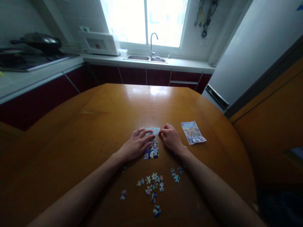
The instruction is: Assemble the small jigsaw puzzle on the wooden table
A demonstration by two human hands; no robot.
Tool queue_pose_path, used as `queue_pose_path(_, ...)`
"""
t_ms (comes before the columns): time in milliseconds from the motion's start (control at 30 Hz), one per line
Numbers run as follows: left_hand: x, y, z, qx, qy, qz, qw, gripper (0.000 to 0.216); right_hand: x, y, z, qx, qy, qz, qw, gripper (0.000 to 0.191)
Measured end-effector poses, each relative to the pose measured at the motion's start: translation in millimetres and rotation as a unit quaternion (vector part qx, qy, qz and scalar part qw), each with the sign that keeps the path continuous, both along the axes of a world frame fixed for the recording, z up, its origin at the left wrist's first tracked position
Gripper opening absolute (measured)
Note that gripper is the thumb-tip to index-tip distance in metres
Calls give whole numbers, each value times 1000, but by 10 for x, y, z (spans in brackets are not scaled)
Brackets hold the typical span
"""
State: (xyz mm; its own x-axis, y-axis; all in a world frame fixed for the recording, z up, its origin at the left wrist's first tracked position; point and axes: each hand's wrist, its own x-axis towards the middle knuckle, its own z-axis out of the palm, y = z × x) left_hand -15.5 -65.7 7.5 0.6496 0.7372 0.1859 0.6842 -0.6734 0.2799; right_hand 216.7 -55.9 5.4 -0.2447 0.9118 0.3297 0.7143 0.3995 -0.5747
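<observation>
Using the part-joined puzzle (151,154) on the wooden table (71,135) as reference, left to right:

Far left of puzzle and beyond it: dark pan (41,41) on a black hob (30,65), handle pointing left

Beyond puzzle, to its left: white microwave (100,44) on the counter

Nearer the wearer than puzzle, off to its left: one lone piece (123,194)

At puzzle's left side: left hand (137,143), palm down, fingers slightly apart and lying over its middle and upper part, nothing clamped

Puzzle itself: pale blue strip at the top, visible between the hands; navy and white picture at the near end; knobs and notches down the right edge

Straight beyond puzzle: double sink (137,58) and faucet (151,45) under a bright window (125,19)

Nearer than puzzle, roughly in line with it: loose cluster (154,177), mixed colours, couple of stragglers below

At puzzle's upper right edge: right hand (170,137), fingers curled, thumb and index close together; can't tell if a piece is pinched between them

Nearer than puzzle, to its right: small group of pieces (176,178), near the right forearm

Right of puzzle, well apart: printed sheet (193,132), colourful, lying flat

Far right of puzzle and beyond: grey fridge (255,47)
</observation>
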Motion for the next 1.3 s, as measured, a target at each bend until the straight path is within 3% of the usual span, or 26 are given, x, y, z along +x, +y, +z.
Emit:
queue_pose_path(200,3,-3,11,-4,-4,3,1000,38,21,19,-26,-1,84,-44,995,31)
queue_pose_path(767,8,-6,7,-5,-6,7,1000,37,-13,5,-39,-6,4,-17,1000,23)
queue_pose_path(1033,17,-24,35,5,-8,11,1000,36,41,95,-107,-27,161,-53,985,30)
queue_pose_path(1300,15,-25,38,1,-3,13,1000,36,46,113,-127,-26,176,-55,983,30)
